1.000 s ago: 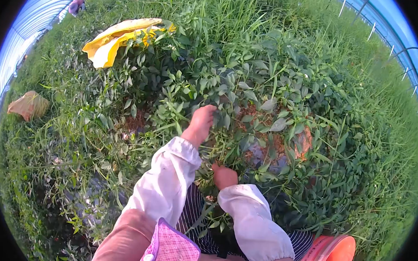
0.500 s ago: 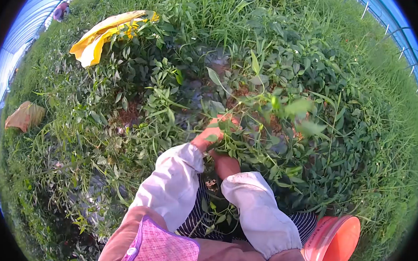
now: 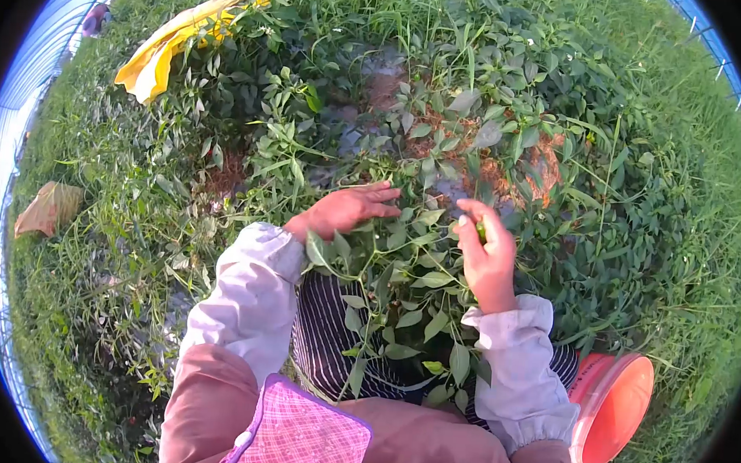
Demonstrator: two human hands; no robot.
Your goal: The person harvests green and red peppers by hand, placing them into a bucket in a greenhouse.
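Note:
My left hand (image 3: 346, 209) reaches over a leafy pepper plant (image 3: 414, 277), its fingers stretched out and resting against the foliage. Across from it, my right hand (image 3: 489, 260) is closed, with a small green pepper (image 3: 481, 231) partly showing between thumb and fingers. Branches of the plant hang between my forearms and over my striped lap (image 3: 331, 322). The lower stems are hidden by leaves.
An orange bucket (image 3: 616, 412) lies tilted by my right leg. A yellow sack (image 3: 165, 49) drapes over plants at the upper left, and a tan bag (image 3: 49, 209) sits farther left. Another person (image 3: 96, 19) is far off. Tall grass (image 3: 689, 149) grows on the right.
My hands, crossed close together among the stems before, have moved apart. The left went leftward and the right went rightward, where the green pepper now shows. The plant's branches now drape toward my lap.

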